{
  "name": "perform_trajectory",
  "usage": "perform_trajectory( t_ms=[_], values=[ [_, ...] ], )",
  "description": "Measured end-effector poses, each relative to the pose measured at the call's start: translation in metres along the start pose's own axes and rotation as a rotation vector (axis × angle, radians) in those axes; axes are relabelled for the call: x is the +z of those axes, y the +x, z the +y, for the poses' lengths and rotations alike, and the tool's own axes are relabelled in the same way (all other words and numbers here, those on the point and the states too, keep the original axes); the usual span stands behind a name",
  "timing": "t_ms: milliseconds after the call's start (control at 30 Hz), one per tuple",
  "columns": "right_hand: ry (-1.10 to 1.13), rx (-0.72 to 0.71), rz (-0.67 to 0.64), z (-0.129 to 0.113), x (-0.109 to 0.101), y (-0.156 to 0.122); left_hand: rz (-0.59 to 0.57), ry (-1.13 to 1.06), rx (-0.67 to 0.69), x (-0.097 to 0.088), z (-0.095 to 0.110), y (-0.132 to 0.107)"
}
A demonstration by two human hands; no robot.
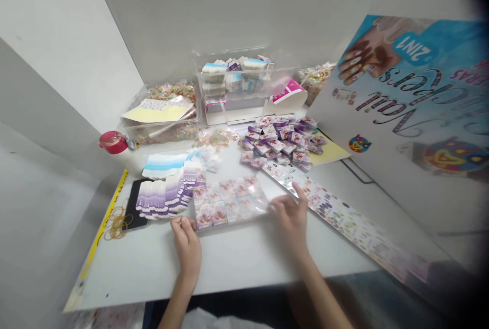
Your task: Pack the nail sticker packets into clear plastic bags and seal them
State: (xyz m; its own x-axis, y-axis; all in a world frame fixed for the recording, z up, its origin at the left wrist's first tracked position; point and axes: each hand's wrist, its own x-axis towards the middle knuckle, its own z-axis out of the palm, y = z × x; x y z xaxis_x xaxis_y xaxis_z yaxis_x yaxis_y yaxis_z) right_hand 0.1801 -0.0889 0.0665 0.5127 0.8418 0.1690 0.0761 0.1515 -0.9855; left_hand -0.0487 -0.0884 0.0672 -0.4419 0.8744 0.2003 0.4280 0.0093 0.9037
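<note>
Clear sheet of packs point(225, 202) lies long axis L-R on worktop point(145, 273), L grip point(186, 247) at its lower-left corner, R grip point(289, 218) at right end, both curled, hold unclear.

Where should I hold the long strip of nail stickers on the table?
Pinch the long strip of nail stickers by its near long edge, around the middle, coming from the front of the white table. It is thin, lies flat and runs diagonally, so that edge lifts easiest, and the right hand is close to its upper end.
</note>
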Motion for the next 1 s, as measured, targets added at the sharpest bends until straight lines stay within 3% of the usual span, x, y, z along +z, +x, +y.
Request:
perform_trajectory(
  t_ms=[567,733,1000],
  values=[
    [-0.191,0.066,0.096,-0.005,0.016,0.003,0.000,0.067,-0.047,-0.002,0.002,0.000],
    [-0.242,0.127,0.078,-0.012,0.013,0.002,-0.056,0.138,-0.091,-0.008,0.001,0.001],
    [-0.326,0.210,0.060,-0.022,0.011,0.003,-0.133,0.339,0.014,-0.016,-0.003,0.013]
  ],
)
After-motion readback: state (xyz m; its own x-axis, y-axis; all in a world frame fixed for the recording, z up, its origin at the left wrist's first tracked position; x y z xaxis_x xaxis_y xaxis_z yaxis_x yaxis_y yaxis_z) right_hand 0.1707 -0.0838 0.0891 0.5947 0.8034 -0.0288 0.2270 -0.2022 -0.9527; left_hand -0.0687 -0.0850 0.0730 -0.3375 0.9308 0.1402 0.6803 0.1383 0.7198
